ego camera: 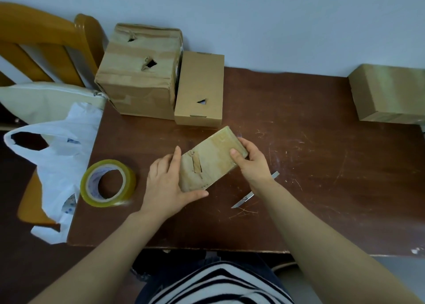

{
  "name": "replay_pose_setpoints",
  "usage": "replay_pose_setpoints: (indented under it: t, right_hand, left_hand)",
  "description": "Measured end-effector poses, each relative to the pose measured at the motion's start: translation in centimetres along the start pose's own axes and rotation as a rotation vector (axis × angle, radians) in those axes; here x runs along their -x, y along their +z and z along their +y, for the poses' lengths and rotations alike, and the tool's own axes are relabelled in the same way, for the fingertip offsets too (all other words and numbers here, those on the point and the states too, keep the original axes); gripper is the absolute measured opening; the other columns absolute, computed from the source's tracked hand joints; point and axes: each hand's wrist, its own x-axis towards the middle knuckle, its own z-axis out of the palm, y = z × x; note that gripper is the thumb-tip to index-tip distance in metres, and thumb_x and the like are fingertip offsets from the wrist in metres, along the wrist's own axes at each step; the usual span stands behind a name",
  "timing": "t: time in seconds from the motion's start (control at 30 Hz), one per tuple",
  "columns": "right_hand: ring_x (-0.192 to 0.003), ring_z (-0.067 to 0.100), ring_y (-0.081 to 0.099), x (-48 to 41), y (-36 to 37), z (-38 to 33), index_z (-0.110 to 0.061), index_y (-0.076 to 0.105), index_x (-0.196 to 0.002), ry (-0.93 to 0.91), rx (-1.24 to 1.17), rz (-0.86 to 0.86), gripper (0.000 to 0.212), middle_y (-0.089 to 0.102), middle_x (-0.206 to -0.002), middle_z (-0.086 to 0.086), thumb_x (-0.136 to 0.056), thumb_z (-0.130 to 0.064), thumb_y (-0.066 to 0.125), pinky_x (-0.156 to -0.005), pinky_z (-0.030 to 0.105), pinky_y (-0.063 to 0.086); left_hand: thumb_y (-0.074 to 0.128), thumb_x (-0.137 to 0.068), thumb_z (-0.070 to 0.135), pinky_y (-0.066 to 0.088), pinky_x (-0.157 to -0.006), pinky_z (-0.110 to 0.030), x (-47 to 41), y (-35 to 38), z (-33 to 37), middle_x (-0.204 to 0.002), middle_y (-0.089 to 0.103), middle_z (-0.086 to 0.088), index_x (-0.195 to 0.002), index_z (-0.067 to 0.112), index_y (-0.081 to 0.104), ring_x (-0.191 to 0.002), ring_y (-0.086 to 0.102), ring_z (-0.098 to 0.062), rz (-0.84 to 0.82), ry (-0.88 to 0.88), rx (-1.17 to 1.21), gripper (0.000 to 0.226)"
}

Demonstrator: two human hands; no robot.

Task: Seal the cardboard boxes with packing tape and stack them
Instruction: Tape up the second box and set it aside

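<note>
A small flat cardboard box (212, 158), glossy with tape and torn near its middle, lies tilted at the centre of the brown table (322, 165). My left hand (166, 186) grips its near left end, thumb under the front edge. My right hand (251, 161) holds its far right end. A roll of clear yellowish packing tape (108, 182) lies flat to the left of my left hand. A big taped box with two torn holes (140, 73) and a slimmer plain box (200, 89) stand side by side at the back. Another box (388, 94) sits at the far right.
A small utility knife (255, 191) lies on the table under my right wrist. A white plastic bag (59, 161) hangs over the table's left edge. A wooden chair (46, 48) with a pale cushion (48, 101) stands at the left. The wall runs behind the table.
</note>
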Motion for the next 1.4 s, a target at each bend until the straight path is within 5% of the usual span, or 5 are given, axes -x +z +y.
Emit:
replay_pose_setpoints:
  t: [0.17,0.33,0.6,0.93,1.4]
  right_hand:
    - [-0.1,0.009,0.055,0.5,-2.3,0.6,-0.03,0.058,-0.1,0.031,0.111,0.166,0.034,0.059,-0.101,-0.016,-0.088,0.0,0.048,-0.069,0.008,0.042]
    - [-0.125,0.02,0.03,2.0,-5.5,3.3,-0.024,0.055,-0.115,-0.064,1.088,-0.32,0.054,0.041,-0.127,-0.004,-0.069,0.004,0.059,-0.101,0.031,0.028]
    - [-0.111,0.02,0.046,1.9,-6.4,3.4,-0.021,0.055,-0.117,-0.359,1.492,-0.427,0.031,0.053,-0.118,-0.002,-0.088,-0.013,0.048,-0.089,0.028,0.036]
    - [-0.067,0.001,0.055,7.2,-7.4,-2.2,-0.032,0.062,-0.118,-0.204,0.839,-0.285,0.024,0.061,-0.076,-0.012,-0.1,-0.027,0.047,-0.057,0.021,0.042]
    - [-0.069,0.022,0.047,8.6,-0.9,-8.6,-0.012,0.049,-0.079,-0.154,1.353,-0.344,0.015,0.04,-0.066,-0.003,-0.093,-0.017,0.044,-0.053,0.026,0.032]
  left_hand:
    - [0.06,-0.058,0.082,0.011,-0.116,-0.044,0.0,0.3,0.2,-0.153,0.013,-0.009,-0.151,0.022,-0.01,-0.138,0.006,-0.027,0.022,-0.007,-0.09,0.131]
    - [0.061,-0.057,0.082,0.024,-0.11,-0.043,0.0,0.6,0.6,-0.148,0.022,-0.011,-0.151,0.023,-0.01,-0.134,0.015,-0.027,0.041,-0.038,-0.094,0.132]
    - [0.067,-0.059,0.071,0.019,-0.112,-0.045,0.1,0.8,1.3,-0.149,0.017,-0.009,-0.15,0.023,-0.011,-0.135,0.01,-0.025,-0.002,-0.056,-0.032,0.129]
    - [0.072,-0.062,0.066,0.024,-0.107,-0.039,1.6,0.8,2.8,-0.144,0.031,-0.008,-0.152,0.021,0.01,-0.132,0.021,-0.024,0.099,-0.014,-0.03,0.119]
    - [0.083,-0.054,0.057,0.034,-0.099,-0.044,2.1,1.4,4.9,-0.131,0.046,-0.015,-0.146,0.014,0.033,-0.122,0.04,-0.033,0.21,0.022,-0.114,0.113]
